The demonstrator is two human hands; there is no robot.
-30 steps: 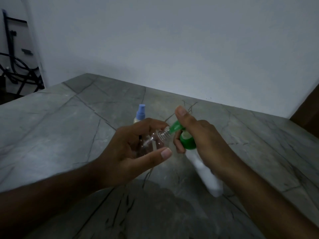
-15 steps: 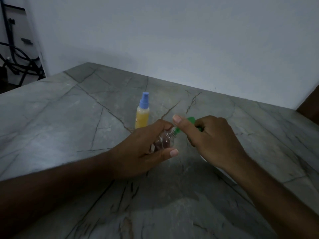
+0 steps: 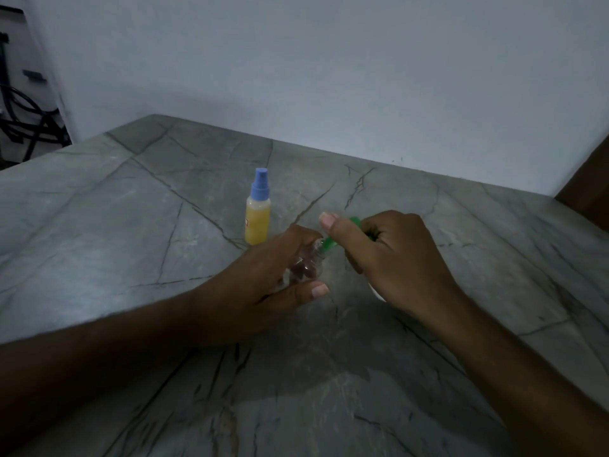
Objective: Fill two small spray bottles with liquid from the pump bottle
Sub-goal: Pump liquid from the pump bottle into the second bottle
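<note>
My left hand (image 3: 263, 285) grips a small clear spray bottle (image 3: 304, 265) with its cap off, tilted with its open neck up and to the right. My right hand (image 3: 389, 258) grips the white pump bottle, whose green pump head (image 3: 329, 243) has its spout at the small bottle's neck; my right thumb lies over the spout. Most of the pump bottle's white body (image 3: 375, 291) is hidden under my right hand. A second small spray bottle (image 3: 257, 216) with yellow liquid and a blue spray cap stands upright just beyond my left hand.
Both hands work above a grey marble-patterned table (image 3: 131, 225) set against a white wall. Black cables and a frame (image 3: 19, 123) hang at the far left beyond the table. A dark brown edge (image 3: 590, 189) shows at the far right.
Both hands have dropped lower toward the table with the bottles still joined at the spout. The yellow bottle, earlier half hidden behind my left hand, now shows in full.
</note>
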